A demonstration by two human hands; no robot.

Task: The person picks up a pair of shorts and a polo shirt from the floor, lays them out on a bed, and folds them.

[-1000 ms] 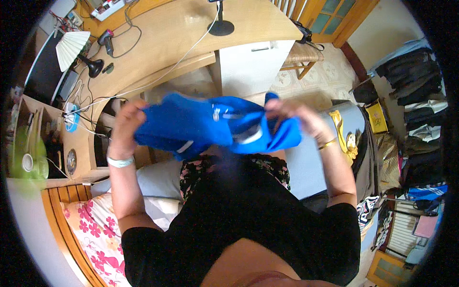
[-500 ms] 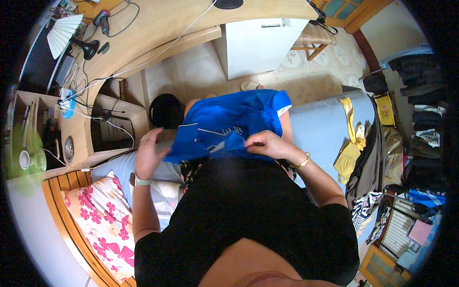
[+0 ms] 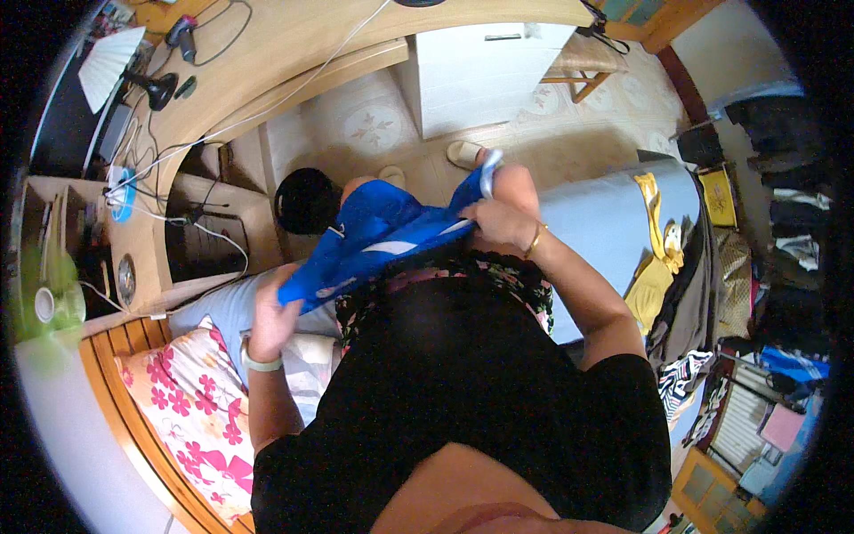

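A blue garment point(image 3: 374, 231) with white stripes lies bunched across my lap, its exact kind hard to make out in the folds. My left hand point(image 3: 276, 311) is closed on its lower left corner, fingers around the fabric. The upper edge on the other side is pinched by my right hand point(image 3: 503, 222), above my right thigh. Between the two hands the cloth is stretched at a slant, and a white-edged part stands up over my right knee. Under it shows a dark floral skirt or shorts point(image 3: 538, 298).
I sit on a bed with a light blue cover point(image 3: 587, 231). On it, yellow clothing point(image 3: 654, 280) lies to the right, a flowered pillow point(image 3: 191, 414) to the left. Ahead are a curved wooden desk point(image 3: 267, 67), a white cabinet point(image 3: 485, 80) and a black round bin point(image 3: 307, 200).
The garment lay spread flat over my lap; now it is gathered and pulled taut at a slant. My left hand, open beside it before, has closed on its corner. My right hand moved up and right.
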